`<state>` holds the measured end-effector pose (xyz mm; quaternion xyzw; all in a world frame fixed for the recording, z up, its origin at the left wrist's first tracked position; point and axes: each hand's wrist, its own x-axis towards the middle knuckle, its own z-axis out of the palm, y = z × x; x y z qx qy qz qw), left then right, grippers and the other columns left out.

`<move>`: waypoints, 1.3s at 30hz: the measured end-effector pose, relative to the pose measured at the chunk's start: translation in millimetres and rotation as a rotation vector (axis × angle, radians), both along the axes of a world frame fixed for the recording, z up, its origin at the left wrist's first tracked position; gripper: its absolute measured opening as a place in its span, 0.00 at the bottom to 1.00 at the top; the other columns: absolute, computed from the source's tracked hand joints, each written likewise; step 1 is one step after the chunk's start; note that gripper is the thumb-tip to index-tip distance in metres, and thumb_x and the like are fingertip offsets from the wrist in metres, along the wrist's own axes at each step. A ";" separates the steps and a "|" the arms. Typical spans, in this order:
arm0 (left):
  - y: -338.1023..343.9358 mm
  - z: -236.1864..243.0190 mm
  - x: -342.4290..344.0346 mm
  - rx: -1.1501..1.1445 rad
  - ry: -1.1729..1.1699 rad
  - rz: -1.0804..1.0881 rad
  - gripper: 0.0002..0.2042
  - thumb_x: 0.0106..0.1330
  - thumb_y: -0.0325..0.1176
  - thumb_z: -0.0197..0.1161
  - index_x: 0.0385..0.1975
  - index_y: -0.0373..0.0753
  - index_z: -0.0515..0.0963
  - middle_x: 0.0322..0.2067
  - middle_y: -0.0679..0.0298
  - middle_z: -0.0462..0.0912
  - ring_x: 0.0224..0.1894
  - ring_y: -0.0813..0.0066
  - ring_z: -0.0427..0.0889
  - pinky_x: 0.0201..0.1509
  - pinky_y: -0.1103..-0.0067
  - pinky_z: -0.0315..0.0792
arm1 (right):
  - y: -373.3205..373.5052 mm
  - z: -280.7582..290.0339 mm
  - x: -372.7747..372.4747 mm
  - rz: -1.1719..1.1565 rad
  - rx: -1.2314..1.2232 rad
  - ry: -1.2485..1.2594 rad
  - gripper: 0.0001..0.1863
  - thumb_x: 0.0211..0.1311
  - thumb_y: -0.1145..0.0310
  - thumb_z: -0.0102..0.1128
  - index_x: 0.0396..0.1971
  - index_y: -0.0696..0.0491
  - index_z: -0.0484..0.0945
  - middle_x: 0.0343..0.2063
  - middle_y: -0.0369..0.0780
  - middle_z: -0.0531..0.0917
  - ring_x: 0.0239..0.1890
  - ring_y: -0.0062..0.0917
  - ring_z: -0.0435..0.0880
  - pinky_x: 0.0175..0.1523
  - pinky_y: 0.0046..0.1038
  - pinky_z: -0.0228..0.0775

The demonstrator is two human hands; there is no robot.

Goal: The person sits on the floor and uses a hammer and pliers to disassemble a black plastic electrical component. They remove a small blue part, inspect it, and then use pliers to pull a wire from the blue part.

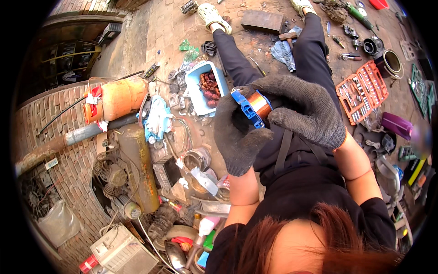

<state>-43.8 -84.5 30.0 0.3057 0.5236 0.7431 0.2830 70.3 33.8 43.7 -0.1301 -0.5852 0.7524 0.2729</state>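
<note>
While our left hand (pixel 236 145) grips the blue flange (pixel 247 108) and our right hand (pixel 311 108) clasps the other side, we hold the copper coil (pixel 259 105) between both palms, its winding axis running across from left palm to right thumb.

Weathered brickwork (pixel 73 176) borders a dusty brown floor (pixel 251 48) in daylight.

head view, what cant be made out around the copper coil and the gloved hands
All in the head view:
Copper coil: the end toward the right gloved hand is covered by that hand.
Left gloved hand: fingertips out of sight behind the blue frame.
Red container: cut off by the top edge.
Orange tool case: any markings on its pieces are too small.
</note>
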 end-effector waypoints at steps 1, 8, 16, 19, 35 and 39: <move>0.8 -0.1 1.5 0.009 -0.058 -0.005 0.41 0.40 0.38 0.79 0.54 0.28 0.64 0.51 0.52 0.72 0.52 0.63 0.75 0.54 0.71 0.72 | -0.6 -0.3 0.4 0.009 -0.043 -0.008 0.23 0.56 0.74 0.63 0.53 0.59 0.71 0.38 0.41 0.82 0.37 0.20 0.82 0.42 0.23 0.76; -0.8 -3.5 1.5 0.003 -0.196 -0.059 0.45 0.37 0.35 0.80 0.57 0.29 0.61 0.52 0.53 0.72 0.53 0.64 0.74 0.55 0.71 0.71 | -2.2 -1.7 -1.1 -0.007 -0.101 -0.020 0.22 0.56 0.72 0.63 0.51 0.60 0.72 0.35 0.40 0.82 0.33 0.19 0.82 0.40 0.21 0.75; -2.6 -3.9 0.8 -0.092 -0.142 -0.173 0.47 0.39 0.34 0.79 0.61 0.30 0.57 0.54 0.54 0.69 0.54 0.64 0.73 0.55 0.72 0.72 | 0.7 -6.1 -5.8 -0.078 0.018 -0.050 0.20 0.57 0.69 0.62 0.50 0.58 0.73 0.37 0.40 0.81 0.40 0.19 0.80 0.45 0.23 0.73; -2.4 -1.3 0.3 -0.120 -0.146 -0.191 0.45 0.42 0.34 0.78 0.60 0.30 0.58 0.55 0.54 0.69 0.55 0.65 0.72 0.55 0.73 0.72 | -0.2 -6.0 -6.8 -0.103 0.027 -0.025 0.19 0.57 0.69 0.62 0.48 0.57 0.75 0.36 0.40 0.81 0.39 0.19 0.80 0.45 0.22 0.73; -3.9 -6.3 4.4 -0.245 0.423 -0.061 0.14 0.59 0.35 0.64 0.39 0.32 0.74 0.30 0.61 0.79 0.32 0.73 0.79 0.36 0.78 0.71 | -8.5 -1.0 -5.9 -0.326 0.060 -0.216 0.18 0.41 0.66 0.75 0.30 0.55 0.75 0.23 0.30 0.77 0.26 0.08 0.71 0.29 0.15 0.65; -4.9 -8.2 2.0 -0.334 0.475 -0.054 0.16 0.65 0.35 0.58 0.45 0.28 0.72 0.33 0.60 0.80 0.33 0.77 0.79 0.36 0.81 0.74 | -5.0 -3.0 -5.6 -0.280 0.066 -0.154 0.16 0.43 0.68 0.73 0.30 0.55 0.75 0.26 0.29 0.76 0.25 0.08 0.69 0.30 0.14 0.64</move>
